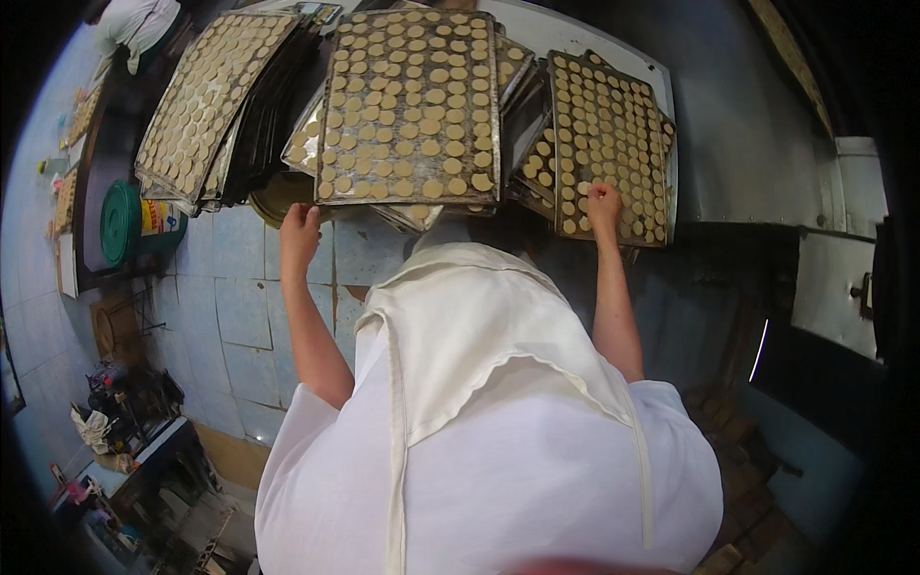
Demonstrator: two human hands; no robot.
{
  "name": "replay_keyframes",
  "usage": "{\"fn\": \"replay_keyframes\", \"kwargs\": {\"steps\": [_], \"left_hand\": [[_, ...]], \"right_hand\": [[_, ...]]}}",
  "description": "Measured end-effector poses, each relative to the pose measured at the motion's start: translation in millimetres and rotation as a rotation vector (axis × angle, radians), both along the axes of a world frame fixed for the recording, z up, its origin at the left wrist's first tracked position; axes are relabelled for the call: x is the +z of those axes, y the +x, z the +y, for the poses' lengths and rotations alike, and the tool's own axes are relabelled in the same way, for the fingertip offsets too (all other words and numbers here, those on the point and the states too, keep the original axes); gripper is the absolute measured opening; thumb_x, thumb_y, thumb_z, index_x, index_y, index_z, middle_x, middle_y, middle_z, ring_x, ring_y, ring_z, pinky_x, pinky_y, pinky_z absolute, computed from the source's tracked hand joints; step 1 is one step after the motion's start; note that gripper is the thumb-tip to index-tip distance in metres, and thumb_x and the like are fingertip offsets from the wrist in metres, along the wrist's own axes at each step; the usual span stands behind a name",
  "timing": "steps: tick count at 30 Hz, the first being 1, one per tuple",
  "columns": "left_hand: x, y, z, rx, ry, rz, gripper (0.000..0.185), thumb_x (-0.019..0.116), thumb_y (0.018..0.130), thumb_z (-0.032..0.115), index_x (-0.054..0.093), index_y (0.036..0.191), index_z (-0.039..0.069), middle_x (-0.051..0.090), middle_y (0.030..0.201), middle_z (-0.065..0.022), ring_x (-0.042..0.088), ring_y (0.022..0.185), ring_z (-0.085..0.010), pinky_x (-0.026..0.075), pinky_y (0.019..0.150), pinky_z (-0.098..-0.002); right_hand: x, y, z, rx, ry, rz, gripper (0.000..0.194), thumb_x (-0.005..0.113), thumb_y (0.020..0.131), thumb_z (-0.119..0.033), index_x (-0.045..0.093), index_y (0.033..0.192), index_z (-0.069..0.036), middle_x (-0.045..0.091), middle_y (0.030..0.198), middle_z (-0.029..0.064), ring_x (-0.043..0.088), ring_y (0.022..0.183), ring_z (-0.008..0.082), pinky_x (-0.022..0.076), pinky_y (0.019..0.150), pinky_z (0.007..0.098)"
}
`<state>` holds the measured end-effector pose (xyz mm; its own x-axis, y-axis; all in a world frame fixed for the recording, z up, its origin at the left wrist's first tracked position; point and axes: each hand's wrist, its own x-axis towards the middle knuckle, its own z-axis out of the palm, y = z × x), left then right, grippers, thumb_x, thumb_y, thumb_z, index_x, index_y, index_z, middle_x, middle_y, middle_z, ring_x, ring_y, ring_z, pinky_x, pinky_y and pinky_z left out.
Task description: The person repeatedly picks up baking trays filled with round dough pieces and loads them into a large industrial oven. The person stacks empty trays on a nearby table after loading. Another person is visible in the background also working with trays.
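Three stacks of dark metal baking trays lie before me, their top trays covered in rows of pale, flat dough rounds. My left hand (300, 223), fingers curled together, is just beside the near left corner of the middle top tray (408, 104); whether it touches the rim is unclear. Over the near left part of the right top tray (611, 147) is my right hand (604, 203), its fingertips drawn together at a dough round (583, 187). Whether it grips that round cannot be made out. The left stack's top tray (215, 100) is away from both hands.
A green-lidded bucket (121, 223) lies left of the trays, near a round metal pan (277, 198). Metal cabinet surfaces (755, 129) stand at the right. Another person (136, 29) bends over at the far upper left. A cluttered bench (162, 438) is at lower left.
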<state>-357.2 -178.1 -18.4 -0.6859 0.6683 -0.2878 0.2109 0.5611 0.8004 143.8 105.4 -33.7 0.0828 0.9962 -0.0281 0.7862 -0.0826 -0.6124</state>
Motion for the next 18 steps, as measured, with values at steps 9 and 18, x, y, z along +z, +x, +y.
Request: {"fn": "replay_keyframes", "kwargs": {"steps": [9, 18], "left_hand": [[25, -17, 17, 0.014, 0.048, -0.438, 0.019, 0.062, 0.103, 0.026, 0.065, 0.099, 0.008, 0.061, 0.079, 0.0025, 0.059, 0.069, -0.0093, 0.055, 0.065, -0.0296], [64, 45, 42, 0.072, 0.777, -1.299, 0.043, 0.059, 0.104, 0.028, 0.054, 0.137, -0.001, 0.061, 0.134, -0.0186, 0.064, 0.118, -0.0355, 0.063, 0.090, -0.0520]], "right_hand": [[58, -196, -51, 0.603, -0.025, 0.573, 0.019, 0.076, 0.092, -0.014, 0.068, 0.103, -0.001, 0.073, 0.091, 0.0061, 0.069, 0.091, 0.0131, 0.0551, 0.082, 0.0292], [97, -145, -62, 0.414, 0.283, 0.376, 0.043, 0.068, 0.097, -0.038, 0.064, 0.072, -0.002, 0.065, 0.066, 0.0136, 0.058, 0.059, 0.0286, 0.0458, 0.059, 0.0413]]}}
